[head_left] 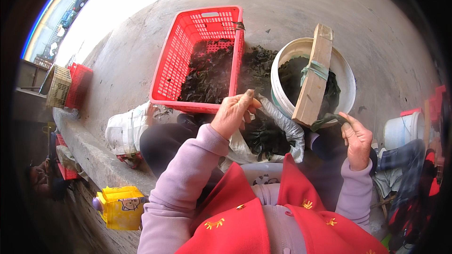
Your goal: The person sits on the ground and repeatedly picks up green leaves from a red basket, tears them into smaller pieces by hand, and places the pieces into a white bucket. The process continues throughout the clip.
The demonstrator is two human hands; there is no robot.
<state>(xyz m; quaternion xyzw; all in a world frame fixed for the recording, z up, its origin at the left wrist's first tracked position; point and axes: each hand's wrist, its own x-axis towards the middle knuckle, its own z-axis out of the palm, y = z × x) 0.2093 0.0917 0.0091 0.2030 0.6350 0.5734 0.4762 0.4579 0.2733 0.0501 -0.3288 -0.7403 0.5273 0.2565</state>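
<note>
Bright daylight, blown-out glare at top, strong fisheye bending, dark vignetted rim, soft edges

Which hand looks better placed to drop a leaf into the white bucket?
Probably the right hand: it pinches a dark leaf beside the white bucket. The left hand is nearer the red crate.

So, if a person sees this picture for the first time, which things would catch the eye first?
First the bright red basket at upper centre on the concrete ground, partly filled with dark green leaves. Right of it stands a white bucket with a wooden board laid across its rim. Below, the left hand pinches something above a plastic sack, and the right hand holds a dark leaf strip.
</note>
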